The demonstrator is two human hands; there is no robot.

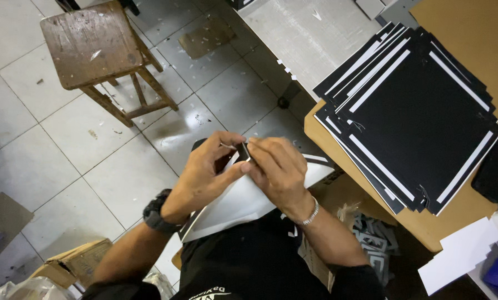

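Both hands up close together over the lap. Left hand (204,172) and right hand (276,169) pinch the top corner of a white card sheet (243,205) with a black face. Fingertips touching at the corner. Stack of black sheets with white strips (421,116) fanned on the brown table (460,214) to the right. Wooden stool (96,50) on tiled floor, upper left.
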